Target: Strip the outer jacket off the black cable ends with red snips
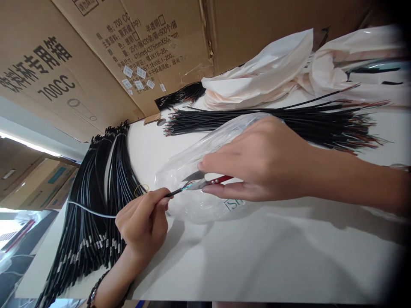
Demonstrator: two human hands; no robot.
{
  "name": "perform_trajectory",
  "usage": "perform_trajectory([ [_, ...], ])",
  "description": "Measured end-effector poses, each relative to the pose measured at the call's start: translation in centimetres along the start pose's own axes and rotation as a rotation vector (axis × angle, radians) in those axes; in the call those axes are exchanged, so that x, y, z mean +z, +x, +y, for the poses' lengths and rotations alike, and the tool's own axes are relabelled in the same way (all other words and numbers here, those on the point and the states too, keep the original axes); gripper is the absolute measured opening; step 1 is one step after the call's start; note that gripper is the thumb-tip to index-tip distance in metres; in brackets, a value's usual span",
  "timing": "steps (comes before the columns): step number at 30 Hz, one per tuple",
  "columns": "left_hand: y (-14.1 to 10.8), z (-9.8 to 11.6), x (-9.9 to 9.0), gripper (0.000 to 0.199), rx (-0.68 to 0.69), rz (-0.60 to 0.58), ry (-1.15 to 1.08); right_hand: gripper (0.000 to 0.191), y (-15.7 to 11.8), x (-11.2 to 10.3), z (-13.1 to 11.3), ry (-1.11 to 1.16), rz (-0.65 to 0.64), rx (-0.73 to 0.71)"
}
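My left hand [144, 220] pinches a black cable [174, 193] close to its end, where thin coloured wires [188, 186] fan out. Red-handled cutters [205, 183] are in my right hand [257, 164], with the fingers wrapped round the handles. The blades are parted, and the lower one is at the coloured wires; whether it touches them I cannot tell. Beneath both tools and wires lies a clear plastic bag [189, 211] on the white table [257, 256].
Bundles of black cables [86, 205] hang over the table's left side. Behind my right hand lies a long bundle of black cables [327, 126] with stripped ends. White plastic bags [257, 77] and large cardboard boxes [160, 42] stand along the back.
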State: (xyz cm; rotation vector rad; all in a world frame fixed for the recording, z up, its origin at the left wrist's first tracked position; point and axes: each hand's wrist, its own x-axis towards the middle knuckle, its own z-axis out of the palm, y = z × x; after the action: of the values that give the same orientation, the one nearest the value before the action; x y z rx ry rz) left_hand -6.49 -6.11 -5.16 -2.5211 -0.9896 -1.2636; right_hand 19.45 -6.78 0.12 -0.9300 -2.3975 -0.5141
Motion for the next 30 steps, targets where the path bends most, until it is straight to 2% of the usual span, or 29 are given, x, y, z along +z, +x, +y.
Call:
perform_trajectory([
  [4,-0.05,0.01,-0.02,0.01,-0.013,0.007,0.011,0.028,0.04,0.1,-0.41,-0.047,0.041,0.002],
  [9,-0.01,0.08,-0.05,0.012,-0.031,-0.002,0.018,0.024,0.06,0.09,-0.71,-0.081,0.083,0.002],
  [25,0.12,0.12,-0.1,0.012,-0.031,-0.015,0.006,0.022,0.07,0.2,-0.88,-0.083,0.058,0.039],
  [30,0.04,0.03,-0.06,0.013,-0.006,-0.04,-0.001,0.027,-0.03,0.35,-0.66,-0.012,0.034,0.055],
])
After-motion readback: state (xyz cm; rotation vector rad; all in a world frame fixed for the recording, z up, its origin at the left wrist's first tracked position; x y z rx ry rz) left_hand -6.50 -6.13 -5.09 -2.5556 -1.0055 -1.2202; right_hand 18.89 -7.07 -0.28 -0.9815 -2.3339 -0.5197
